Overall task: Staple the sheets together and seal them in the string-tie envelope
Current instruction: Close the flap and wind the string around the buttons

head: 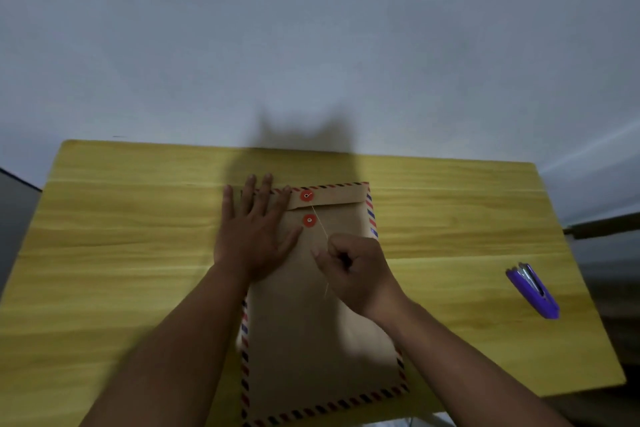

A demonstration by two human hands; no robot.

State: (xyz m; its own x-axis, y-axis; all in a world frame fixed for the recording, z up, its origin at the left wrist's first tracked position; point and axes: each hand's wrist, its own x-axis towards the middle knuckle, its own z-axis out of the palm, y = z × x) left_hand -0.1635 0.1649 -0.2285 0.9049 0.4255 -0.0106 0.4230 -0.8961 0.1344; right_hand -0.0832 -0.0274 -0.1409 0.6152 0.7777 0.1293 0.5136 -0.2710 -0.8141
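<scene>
From the head view I see the brown string-tie envelope (311,333) lying flat on the yellow wooden counter (121,218), its long side running away from me and its near end reaching the counter's near edge. Its flap (332,197) is folded down at the far end, and a red-and-blue striped border runs round the envelope's edges. One red button (306,196) sits on the flap and a second red button (309,220) sits just below it on the envelope's body. My left hand (252,236) lies flat on the envelope's far-left corner, its grip spread, fingers straight and pressing down, the fingertips reaching past the flap's edge onto the counter. My right hand (356,267) is over the middle of the envelope, its grip curled and pinching the thin pale string (320,222), which runs taut from the fingers up towards the flap button, passing just right of the lower button. A loose end of string hangs below the hand. The purple stapler (533,289) lies on the counter well apart to the right. I cannot see the sheets.
</scene>
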